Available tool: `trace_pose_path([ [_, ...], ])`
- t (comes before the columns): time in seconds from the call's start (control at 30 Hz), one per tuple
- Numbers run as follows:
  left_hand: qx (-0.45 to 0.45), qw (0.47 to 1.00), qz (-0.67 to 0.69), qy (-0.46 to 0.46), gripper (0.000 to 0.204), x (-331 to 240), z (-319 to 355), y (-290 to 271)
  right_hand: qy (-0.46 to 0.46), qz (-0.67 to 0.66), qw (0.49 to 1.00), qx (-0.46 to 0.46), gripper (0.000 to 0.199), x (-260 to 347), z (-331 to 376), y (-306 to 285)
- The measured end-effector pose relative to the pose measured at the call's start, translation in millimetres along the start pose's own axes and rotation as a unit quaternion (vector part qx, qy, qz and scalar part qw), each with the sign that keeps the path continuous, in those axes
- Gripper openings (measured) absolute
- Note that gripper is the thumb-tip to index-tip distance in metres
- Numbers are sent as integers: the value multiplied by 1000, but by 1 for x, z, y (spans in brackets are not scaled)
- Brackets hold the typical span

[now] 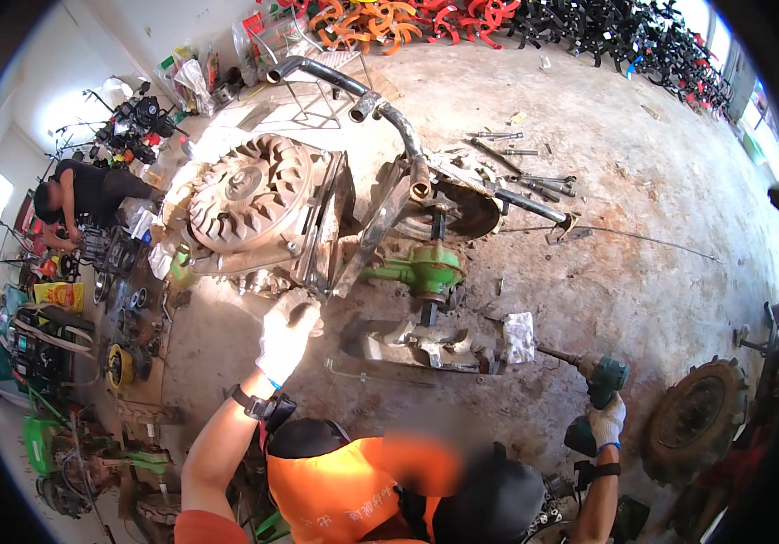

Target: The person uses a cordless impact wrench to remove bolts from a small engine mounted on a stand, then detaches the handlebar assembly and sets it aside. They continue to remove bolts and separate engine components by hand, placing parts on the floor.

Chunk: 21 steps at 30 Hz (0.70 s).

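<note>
The machine (321, 231) on the floor ahead could rock if pushed unevenly. Right of its lugged wheel (389, 349), the driver (605, 374) sits grasped in your right hand (605, 423); I cannot tell whether your left hand (288, 334) grips anything. A careless swing could catch the long bit (557, 355).

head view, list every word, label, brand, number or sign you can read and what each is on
Orange vest: a row of white characters, which I won't copy out.
Yellow bag at the left: printing too small and blurred to read.
Power tool in the right hand: no legible marking.
I can't make out any other text.
</note>
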<state>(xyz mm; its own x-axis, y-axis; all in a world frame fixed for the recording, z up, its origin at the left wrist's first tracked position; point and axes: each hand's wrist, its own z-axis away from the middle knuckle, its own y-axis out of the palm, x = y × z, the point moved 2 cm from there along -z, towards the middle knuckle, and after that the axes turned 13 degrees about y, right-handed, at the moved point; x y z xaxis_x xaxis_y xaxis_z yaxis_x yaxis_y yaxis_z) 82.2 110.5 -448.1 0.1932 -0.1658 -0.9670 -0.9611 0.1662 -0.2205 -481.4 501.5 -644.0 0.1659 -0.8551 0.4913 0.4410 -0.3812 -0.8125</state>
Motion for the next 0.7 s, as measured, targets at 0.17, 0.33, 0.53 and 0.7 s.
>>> trace_pose_path([
  [0.17,18,999,-2,36,15,-1,3,-2,-129,-139,978,88,50,67,20,-45],
  [0.33,56,992,-50,97,33,9,1,-4,58,-133,980,134,39,64,51,-15],
  [0.53,57,996,-46,41,37,20,-4,-14,226,-219,934,171,51,2,70,75],
  [0.7,48,996,-65,45,26,-2,-2,-3,164,-140,961,175,58,-43,51,80],
])
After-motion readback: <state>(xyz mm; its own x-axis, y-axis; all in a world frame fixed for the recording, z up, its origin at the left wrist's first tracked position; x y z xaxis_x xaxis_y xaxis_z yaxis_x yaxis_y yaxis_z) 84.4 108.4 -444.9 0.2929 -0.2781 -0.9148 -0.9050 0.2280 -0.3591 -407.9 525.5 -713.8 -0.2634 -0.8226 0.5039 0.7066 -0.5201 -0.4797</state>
